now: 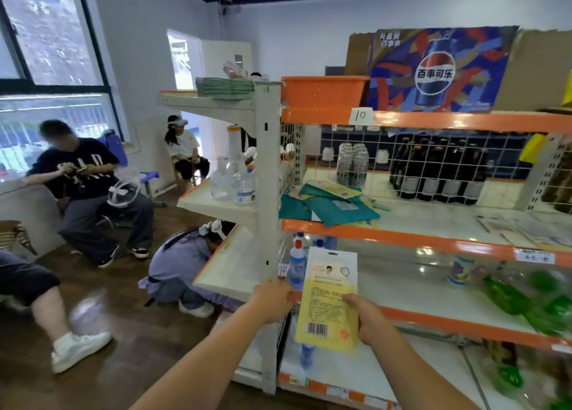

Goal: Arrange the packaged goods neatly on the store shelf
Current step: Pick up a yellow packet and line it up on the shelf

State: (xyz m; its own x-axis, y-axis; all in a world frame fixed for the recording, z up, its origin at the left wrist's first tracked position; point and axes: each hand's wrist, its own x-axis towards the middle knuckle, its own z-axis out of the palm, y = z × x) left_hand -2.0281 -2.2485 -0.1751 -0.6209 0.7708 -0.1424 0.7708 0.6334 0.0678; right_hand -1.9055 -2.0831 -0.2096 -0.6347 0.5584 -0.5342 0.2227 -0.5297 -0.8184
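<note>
A flat yellow-and-white packet (328,298) with a barcode stands upright in front of the orange-edged store shelf (402,239). My right hand (370,320) grips its right edge. My left hand (272,298) holds its left edge, fingers curled behind. On the middle shelf level above lies a loose pile of teal and yellow packets (331,204), untidy and overlapping. More flat packets (526,231) lie at the right of that same level.
Dark bottles (439,174) stand behind a wire grid. Blue-capped bottles (297,264) stand just behind the held packet. Green bottles (532,298) lie at the right. An orange basket (322,92) sits on top. Several people sit or crouch at the left.
</note>
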